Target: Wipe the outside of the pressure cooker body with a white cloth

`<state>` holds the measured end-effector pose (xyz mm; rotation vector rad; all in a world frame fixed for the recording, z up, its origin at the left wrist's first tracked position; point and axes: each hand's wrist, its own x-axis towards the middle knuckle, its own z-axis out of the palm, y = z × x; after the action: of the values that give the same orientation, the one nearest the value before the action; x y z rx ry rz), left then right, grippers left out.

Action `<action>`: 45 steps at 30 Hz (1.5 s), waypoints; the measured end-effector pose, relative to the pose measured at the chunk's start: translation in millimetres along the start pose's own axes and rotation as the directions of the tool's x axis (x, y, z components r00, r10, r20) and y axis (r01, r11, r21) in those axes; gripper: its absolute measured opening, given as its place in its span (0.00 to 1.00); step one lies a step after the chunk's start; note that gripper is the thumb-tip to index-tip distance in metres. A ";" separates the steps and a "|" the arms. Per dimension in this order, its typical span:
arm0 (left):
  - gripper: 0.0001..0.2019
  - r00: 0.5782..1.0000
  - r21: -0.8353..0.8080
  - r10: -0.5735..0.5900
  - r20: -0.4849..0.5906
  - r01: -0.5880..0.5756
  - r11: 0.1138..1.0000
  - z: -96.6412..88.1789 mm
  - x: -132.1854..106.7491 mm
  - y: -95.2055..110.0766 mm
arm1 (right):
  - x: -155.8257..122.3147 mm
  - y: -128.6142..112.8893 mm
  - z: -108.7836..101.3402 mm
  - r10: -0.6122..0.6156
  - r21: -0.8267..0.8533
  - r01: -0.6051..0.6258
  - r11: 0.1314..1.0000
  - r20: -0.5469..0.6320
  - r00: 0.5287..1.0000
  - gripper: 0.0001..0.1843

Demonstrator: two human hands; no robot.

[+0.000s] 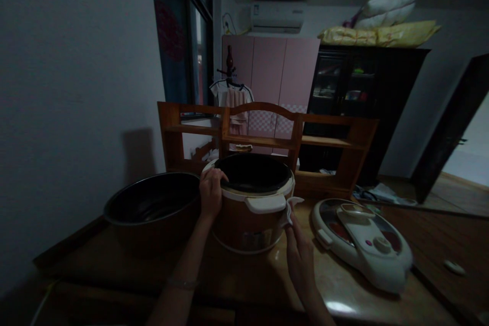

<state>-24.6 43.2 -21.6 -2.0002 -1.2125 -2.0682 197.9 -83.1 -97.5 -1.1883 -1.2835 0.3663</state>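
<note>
A brown and white rice cooker body [250, 214] stands open on the wooden table [344, 280]. My left hand [210, 191] grips its left rim, fingers curled over the edge. My right hand [298, 252] presses a small white cloth [292, 207] against the cooker's right side, just under the white handle tab. The cooker's detached lid [362, 242] lies flat on the table to the right. A dark inner pot [153, 206] sits to the left of the cooker.
A wooden shelf rack [267, 132] stands right behind the cooker. The wall is close on the left. A pink wardrobe [275, 69] and a dark cabinet [362, 91] fill the back of the dim room. A small pale object [454, 266] lies at the far right.
</note>
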 end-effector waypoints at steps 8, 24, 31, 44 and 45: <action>0.24 1.000 -0.010 -0.012 -0.002 0.012 1.000 0.4 -0.3 0.7 | 3.6 2.3 -7.7 0.013 -0.014 -0.013 1.000 0.003 1.000 0.27; 0.23 1.000 -0.008 -0.006 0.003 0.006 1.000 -0.4 0.1 1.4 | 15.9 17.3 -6.6 -0.074 -0.091 0.074 0.993 0.007 0.997 0.28; 0.24 1.000 -0.016 -0.005 -0.009 0.004 1.000 -0.1 -0.4 1.8 | 16.8 21.9 -10.1 -0.098 -0.181 0.094 0.979 -0.014 0.995 0.29; 0.23 1.000 -0.008 0.010 -0.002 -0.010 1.000 0.0 -0.1 0.1 | 15.7 31.2 -18.2 -0.107 -0.153 0.112 0.982 0.038 0.994 0.26; 0.24 1.000 -0.005 0.004 -0.003 -0.004 1.000 0.2 -0.1 0.0 | 15.5 26.2 -18.0 -0.117 -0.140 0.121 0.983 0.041 0.992 0.26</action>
<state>-24.5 43.3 -21.8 -1.9999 -1.2024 -2.0737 228.4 -68.7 -107.9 -1.2220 -1.4210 0.2101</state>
